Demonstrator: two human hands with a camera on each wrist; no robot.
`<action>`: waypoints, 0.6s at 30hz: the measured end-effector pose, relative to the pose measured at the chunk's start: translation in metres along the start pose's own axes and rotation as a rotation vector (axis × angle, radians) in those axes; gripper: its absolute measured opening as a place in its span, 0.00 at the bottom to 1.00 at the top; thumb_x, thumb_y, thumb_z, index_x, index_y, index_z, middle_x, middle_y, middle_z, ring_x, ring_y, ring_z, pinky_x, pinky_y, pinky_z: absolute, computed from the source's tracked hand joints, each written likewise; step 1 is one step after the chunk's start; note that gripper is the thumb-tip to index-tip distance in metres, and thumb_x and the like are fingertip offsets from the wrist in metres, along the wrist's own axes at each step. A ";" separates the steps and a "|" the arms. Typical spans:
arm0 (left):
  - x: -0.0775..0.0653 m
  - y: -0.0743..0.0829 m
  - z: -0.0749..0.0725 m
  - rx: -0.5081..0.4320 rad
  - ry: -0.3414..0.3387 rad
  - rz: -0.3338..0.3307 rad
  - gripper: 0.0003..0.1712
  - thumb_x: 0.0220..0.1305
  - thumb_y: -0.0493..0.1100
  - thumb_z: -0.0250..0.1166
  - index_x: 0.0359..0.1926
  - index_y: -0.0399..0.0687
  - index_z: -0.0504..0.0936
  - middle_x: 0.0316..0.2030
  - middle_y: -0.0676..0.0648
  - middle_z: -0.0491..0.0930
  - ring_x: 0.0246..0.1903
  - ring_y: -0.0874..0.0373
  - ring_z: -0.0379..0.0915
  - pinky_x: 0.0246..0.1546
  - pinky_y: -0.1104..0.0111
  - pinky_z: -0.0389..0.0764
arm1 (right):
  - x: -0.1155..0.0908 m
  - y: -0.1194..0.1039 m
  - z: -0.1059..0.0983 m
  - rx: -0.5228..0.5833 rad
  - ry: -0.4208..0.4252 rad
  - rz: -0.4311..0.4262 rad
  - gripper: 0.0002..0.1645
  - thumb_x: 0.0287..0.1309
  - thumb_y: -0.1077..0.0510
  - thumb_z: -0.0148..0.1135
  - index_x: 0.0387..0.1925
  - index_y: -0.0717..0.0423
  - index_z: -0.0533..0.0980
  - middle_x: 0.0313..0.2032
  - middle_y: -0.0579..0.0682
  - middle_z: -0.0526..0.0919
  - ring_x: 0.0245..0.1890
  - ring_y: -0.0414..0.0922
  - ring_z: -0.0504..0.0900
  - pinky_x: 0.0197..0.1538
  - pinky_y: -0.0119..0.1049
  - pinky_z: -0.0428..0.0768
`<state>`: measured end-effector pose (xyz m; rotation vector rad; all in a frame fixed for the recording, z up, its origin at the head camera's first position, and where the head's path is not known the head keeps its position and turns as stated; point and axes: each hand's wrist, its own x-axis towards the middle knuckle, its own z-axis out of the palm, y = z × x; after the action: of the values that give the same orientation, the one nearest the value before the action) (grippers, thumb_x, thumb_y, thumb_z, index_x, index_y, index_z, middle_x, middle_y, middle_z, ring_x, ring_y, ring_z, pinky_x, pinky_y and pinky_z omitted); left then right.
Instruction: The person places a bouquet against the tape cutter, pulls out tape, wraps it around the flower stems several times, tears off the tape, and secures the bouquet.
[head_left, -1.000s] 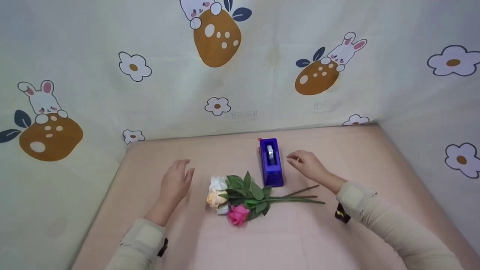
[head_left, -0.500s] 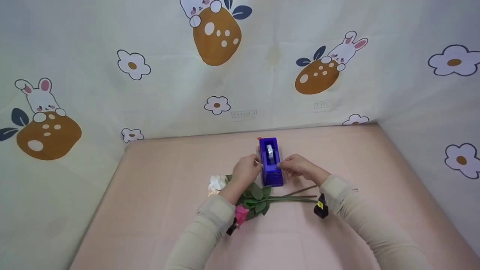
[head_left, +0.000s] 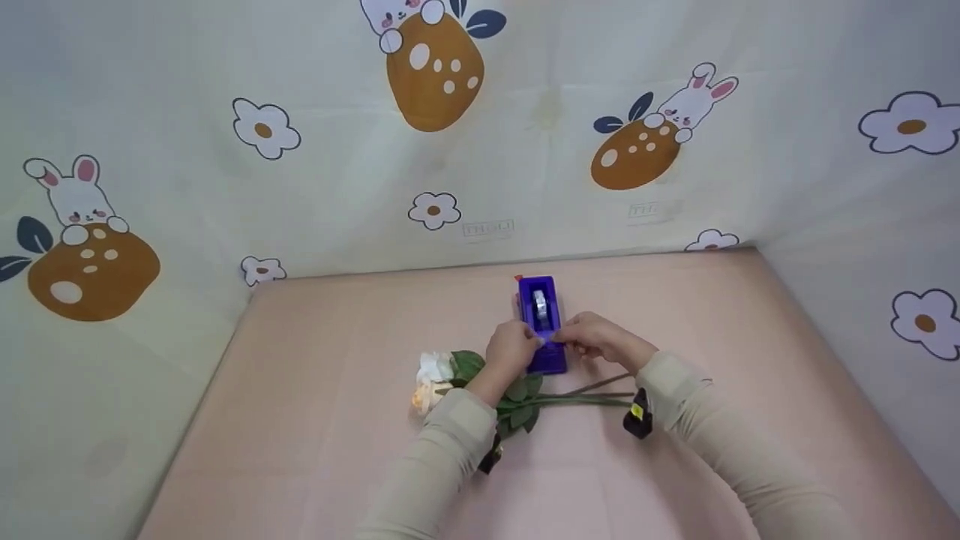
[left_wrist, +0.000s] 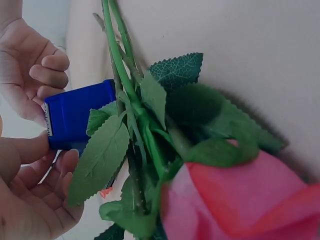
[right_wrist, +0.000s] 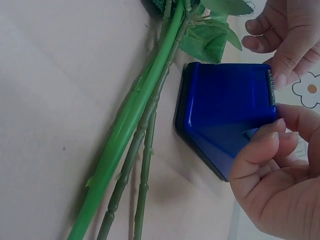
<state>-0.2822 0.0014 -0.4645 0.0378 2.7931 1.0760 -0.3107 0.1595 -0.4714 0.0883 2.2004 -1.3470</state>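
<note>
A blue-purple tape dispenser (head_left: 546,358) stands on the table with a roll of clear tape (head_left: 540,304) in it. My left hand (head_left: 511,349) and right hand (head_left: 600,335) meet at its front, thumbs and fingers pinching at the tape end by the toothed cutter (right_wrist: 271,87). In the left wrist view, the left thumb and curled fingers (left_wrist: 45,185) sit at one corner of the cutter; the right hand's fingertips are at the other. The clear strip itself is hard to make out. Artificial roses lie in front; my left forearm hides the pink rose (left_wrist: 235,192) in the head view.
White and peach blooms (head_left: 430,394) lie to the left of my left wrist. Green stems (head_left: 585,399) reach right, below my right hand. A small orange-red piece (head_left: 518,278) shows by the dispenser's far end. A patterned cloth wall (head_left: 337,187) rises behind the table.
My left hand has come from the left across the roses to the dispenser's front. My right hand has moved left from beside the dispenser to the same spot. The dispenser has stayed put.
</note>
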 end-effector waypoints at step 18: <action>0.009 -0.003 -0.001 -0.015 -0.022 -0.104 0.15 0.54 0.42 0.64 0.13 0.48 0.72 0.17 0.54 0.71 0.17 0.61 0.65 0.17 0.72 0.64 | -0.001 -0.014 -0.001 0.264 -0.110 0.052 0.20 0.52 0.62 0.55 0.09 0.51 0.62 0.07 0.39 0.56 0.08 0.33 0.51 0.14 0.25 0.52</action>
<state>-0.2910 -0.0012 -0.4670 -0.0956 2.7344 1.0647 -0.3150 0.1541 -0.4595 0.1638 1.9084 -1.5674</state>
